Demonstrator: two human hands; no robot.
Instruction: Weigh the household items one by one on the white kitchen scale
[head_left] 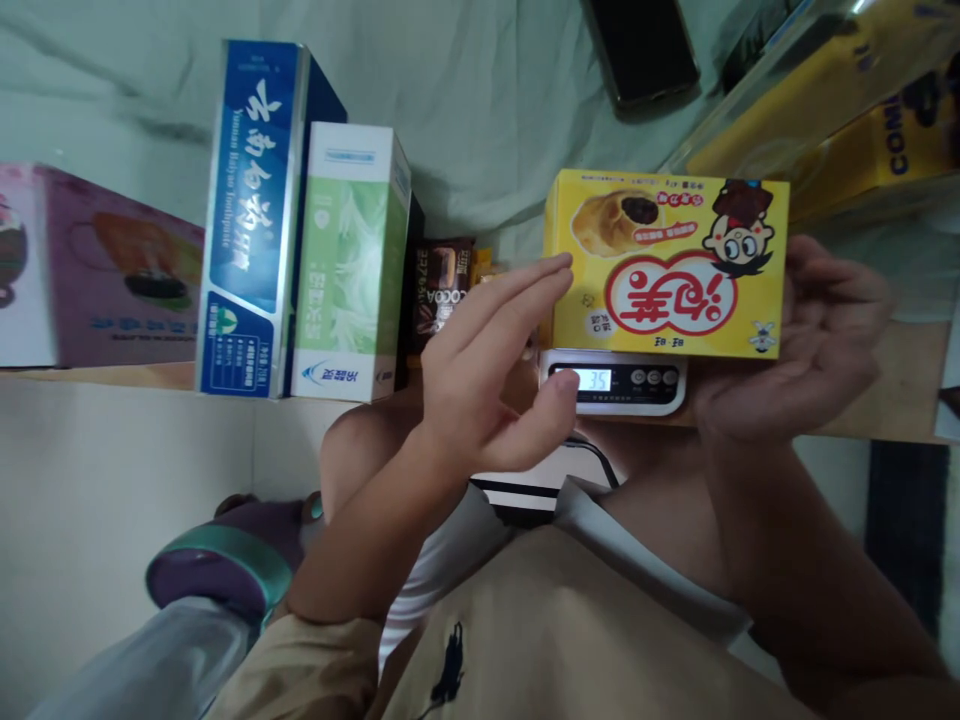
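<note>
A yellow snack box (pixel 667 262) with a cartoon figure and cream-puff picture rests on a small white digital scale (pixel 632 395). Its printing is upside down from where I sit. The scale's lit display shows digits, partly covered by my left thumb. My left hand (pixel 499 370) is open, its straight fingertips at the box's left edge. On the right side, my right hand (pixel 825 345) is cupped beside the box with loosely curled fingers apart. Neither hand is wrapped round the box; whether the fingertips touch it I cannot tell.
Left of the scale stand a brown cocoa snack pack (pixel 442 290), a green-and-white box (pixel 345 270), a blue toothpaste box (pixel 251 220) and a pink box (pixel 120 270). A dark phone (pixel 641 50) lies on the green cloth (pixel 465 90). A clear bag (pixel 817 100) holds yellow packages at upper right.
</note>
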